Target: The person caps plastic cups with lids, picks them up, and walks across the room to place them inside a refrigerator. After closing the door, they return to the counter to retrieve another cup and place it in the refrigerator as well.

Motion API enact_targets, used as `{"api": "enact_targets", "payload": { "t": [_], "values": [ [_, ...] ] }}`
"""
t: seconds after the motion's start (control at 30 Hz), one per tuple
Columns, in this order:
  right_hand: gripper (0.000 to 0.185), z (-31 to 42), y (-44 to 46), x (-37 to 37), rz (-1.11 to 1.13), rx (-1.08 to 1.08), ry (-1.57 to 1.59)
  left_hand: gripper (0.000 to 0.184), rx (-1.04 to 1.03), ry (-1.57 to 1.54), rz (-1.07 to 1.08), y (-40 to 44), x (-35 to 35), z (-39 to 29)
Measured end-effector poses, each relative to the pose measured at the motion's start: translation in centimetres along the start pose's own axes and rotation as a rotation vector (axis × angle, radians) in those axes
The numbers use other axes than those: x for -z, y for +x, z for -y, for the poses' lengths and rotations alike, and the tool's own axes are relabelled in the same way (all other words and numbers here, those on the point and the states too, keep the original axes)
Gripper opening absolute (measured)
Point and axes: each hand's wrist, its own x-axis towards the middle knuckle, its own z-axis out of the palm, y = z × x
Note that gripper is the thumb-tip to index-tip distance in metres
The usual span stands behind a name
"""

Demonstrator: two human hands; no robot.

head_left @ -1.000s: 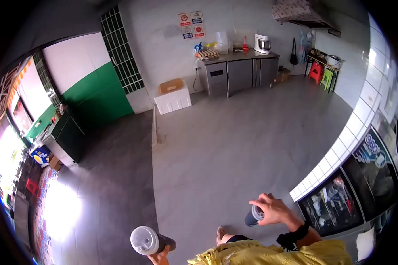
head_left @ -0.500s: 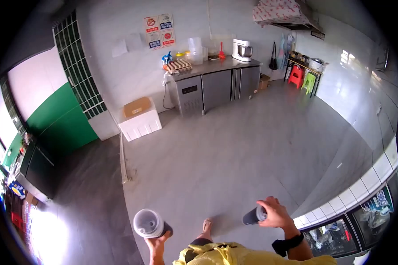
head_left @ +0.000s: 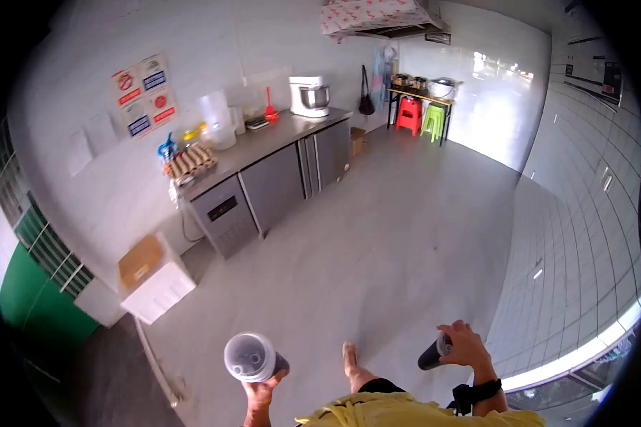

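At the lower middle, my left hand [head_left: 263,390] is wrapped round a translucent plastic cup [head_left: 249,356] with a pale round rim. The cup's lower part is dark, and small round shapes show inside it; I cannot make out what they are. To the right, my right hand [head_left: 470,347] grips a dark, cylindrical cup [head_left: 430,357] with a paler top, tilted and with fingers about its upper end. Both cups are held above the grey floor [head_left: 320,277], well apart from each other.
A steel counter [head_left: 224,171] along the wall bears an egg tray [head_left: 191,162] and a stand mixer [head_left: 309,98]. A white box [head_left: 160,292] stands on the floor at left. Red [head_left: 409,116] and green stools [head_left: 433,122] are under a table at the back.
My view has turned right and moved forward, so the counter, mixer and white box appear further left and closer. Both hands keep their cups; the forward foot has changed.
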Motion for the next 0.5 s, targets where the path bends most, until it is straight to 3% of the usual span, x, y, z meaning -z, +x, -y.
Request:
{"api": "enact_targets", "payload": {
  "t": [0.07, 0.13, 0.33, 0.37, 0.5],
  "values": [
    [0.072, 0.3, 6.4, 1.7, 0.066, 0.010, -0.013, 0.068, 0.084, -0.014, -0.074, 5.2, -1.8, 1.4],
    [0.071, 1.8, 14.1, 4.6, 0.147, 0.035, -0.032, 0.070, 0.042, -0.071, -0.170, 10.7, -3.7, 1.4],
    [0.073, 8.1, 36.2, 11.2, 0.097, 0.249, -0.063, 0.079, 0.064, -0.128, -0.324, 25.6, -4.9, 2.8],
    [0.072, 9.3, 39.7, 12.5, 0.090, 0.298, -0.062, 0.066, 0.053, -0.076, -0.454, 28.2, -5.5, 3.3],
    [0.072, 14.3, 54.5, 16.2, 0.030, 0.486, -0.077, 0.062, 0.037, -0.008, -0.426, 39.7, -6.5, 6.1]
  ]
}}
